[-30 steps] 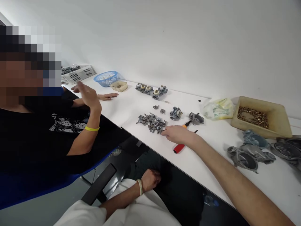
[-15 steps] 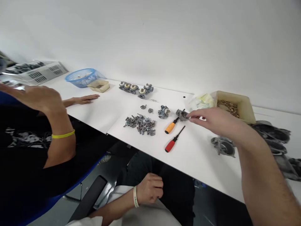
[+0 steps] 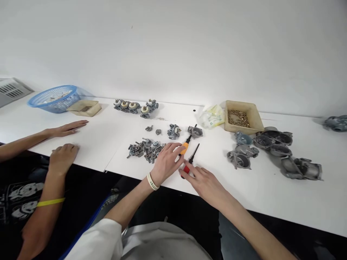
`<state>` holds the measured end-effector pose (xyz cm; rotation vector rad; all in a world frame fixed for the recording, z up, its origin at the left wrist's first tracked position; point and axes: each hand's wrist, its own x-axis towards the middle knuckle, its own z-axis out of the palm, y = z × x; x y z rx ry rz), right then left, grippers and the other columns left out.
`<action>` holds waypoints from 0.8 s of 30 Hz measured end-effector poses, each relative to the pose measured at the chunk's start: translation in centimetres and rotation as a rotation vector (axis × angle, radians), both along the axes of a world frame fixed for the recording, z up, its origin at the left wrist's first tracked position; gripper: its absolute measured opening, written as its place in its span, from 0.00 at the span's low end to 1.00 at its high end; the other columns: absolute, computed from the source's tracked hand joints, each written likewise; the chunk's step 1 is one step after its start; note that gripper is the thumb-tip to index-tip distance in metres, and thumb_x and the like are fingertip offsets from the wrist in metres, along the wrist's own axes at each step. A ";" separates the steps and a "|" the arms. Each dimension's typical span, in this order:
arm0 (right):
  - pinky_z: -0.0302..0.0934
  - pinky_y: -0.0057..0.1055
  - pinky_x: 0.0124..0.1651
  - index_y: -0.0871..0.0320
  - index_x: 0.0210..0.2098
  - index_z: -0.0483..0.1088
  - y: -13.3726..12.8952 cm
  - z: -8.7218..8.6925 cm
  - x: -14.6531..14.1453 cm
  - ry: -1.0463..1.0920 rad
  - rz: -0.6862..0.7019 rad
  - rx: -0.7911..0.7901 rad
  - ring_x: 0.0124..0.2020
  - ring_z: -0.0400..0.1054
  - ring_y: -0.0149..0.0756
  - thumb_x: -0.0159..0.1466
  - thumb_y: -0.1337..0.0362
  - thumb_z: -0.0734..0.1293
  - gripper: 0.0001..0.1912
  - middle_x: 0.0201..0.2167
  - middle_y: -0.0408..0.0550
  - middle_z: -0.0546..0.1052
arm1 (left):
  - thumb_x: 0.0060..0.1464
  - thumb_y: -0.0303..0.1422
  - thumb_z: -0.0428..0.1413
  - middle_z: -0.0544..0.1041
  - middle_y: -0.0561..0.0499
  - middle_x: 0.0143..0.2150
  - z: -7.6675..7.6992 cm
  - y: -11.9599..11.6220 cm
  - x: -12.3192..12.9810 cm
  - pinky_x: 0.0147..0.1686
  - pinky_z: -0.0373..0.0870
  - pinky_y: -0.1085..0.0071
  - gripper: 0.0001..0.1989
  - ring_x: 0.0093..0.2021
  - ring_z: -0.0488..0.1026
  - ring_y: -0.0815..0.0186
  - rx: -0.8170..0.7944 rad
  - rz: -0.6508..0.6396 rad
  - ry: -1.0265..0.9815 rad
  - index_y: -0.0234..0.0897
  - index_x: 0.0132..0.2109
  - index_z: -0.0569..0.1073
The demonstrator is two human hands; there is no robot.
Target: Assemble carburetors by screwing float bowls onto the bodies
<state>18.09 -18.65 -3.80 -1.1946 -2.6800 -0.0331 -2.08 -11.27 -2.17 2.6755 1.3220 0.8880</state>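
Touching orange driver [image 3: 185, 147] with left hand [image 3: 166, 162], half curled, grip hidden, impossible to call; and at six o'clock from there, bracketing red driver [image 3: 186, 169] with thumb and forefinger of right hand [image 3: 207, 184], slightly parted, no telling how firmly. Best to handle each by its thick end, with both shafts angled toward one o'clock, and go gently, clear of housing [image 3: 197, 133] at one o'clock and pile [image 3: 139, 148] at nine.

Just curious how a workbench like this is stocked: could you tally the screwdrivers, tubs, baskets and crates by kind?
Screwdrivers: 2 (orange handle, red handle)
Tubs: 2 (small tub, large tub)
Blue basket: 1
Crate, partly out of view: 1
Total: 6
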 end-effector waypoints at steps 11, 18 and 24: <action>0.70 0.44 0.52 0.58 0.61 0.68 0.5 -2.4 2.1 0.026 -0.009 0.132 0.53 0.70 0.44 0.66 0.78 0.59 0.26 0.65 0.58 0.66 | 0.68 0.32 0.51 0.70 0.44 0.65 -1.6 -0.9 -0.5 0.63 0.70 0.53 0.15 0.65 0.68 0.55 -0.020 -0.023 -0.005 0.40 0.59 0.70; 0.70 0.36 0.55 0.51 0.62 0.67 -1.9 -1.5 6.3 0.368 -0.182 0.126 0.56 0.70 0.36 0.69 0.72 0.61 0.24 0.63 0.51 0.69 | 0.67 0.37 0.53 0.68 0.43 0.67 1.5 3.1 -3.1 0.58 0.75 0.50 0.21 0.63 0.70 0.51 0.033 0.028 -0.043 0.44 0.64 0.67; 0.71 0.27 0.37 0.56 0.51 0.73 -5.2 -0.6 13.9 0.623 -0.793 0.263 0.40 0.72 0.32 0.71 0.64 0.62 0.11 0.45 0.50 0.76 | 0.62 0.50 0.56 0.47 0.42 0.77 3.8 9.2 -4.5 0.56 0.72 0.38 0.40 0.62 0.69 0.41 -0.292 0.133 0.096 0.50 0.74 0.51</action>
